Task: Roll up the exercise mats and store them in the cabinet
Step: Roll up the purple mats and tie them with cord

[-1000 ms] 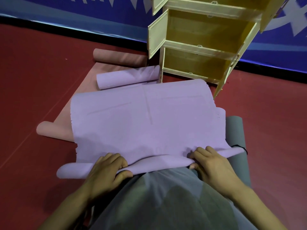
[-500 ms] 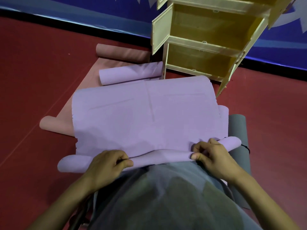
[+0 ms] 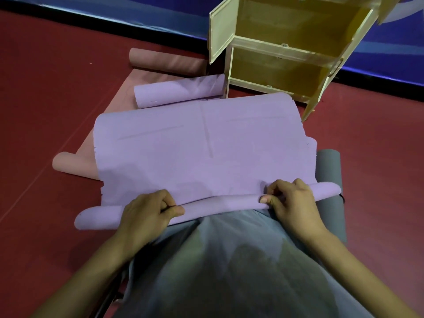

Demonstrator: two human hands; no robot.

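Note:
A purple exercise mat (image 3: 202, 143) lies spread on the red floor in front of me, its near edge curled into a thin roll (image 3: 220, 205). My left hand (image 3: 149, 212) grips the roll left of centre, thumb on top. My right hand (image 3: 291, 200) grips it near the right end, fingers curled over it. The mat's far end is a thicker roll (image 3: 179, 92) by the cabinet. The cream cabinet (image 3: 282, 56) stands at the back right with its doors open and bare shelves.
A pink mat (image 3: 75, 164) lies under the purple one, its far end rolled (image 3: 165, 63) near the wall. A rolled grey mat (image 3: 330, 180) with a black band lies to the right. A blue wall banner runs along the back.
Both hands have rolled the near edge forward, so the roll is a little thicker and further from me. The view has shifted slightly.

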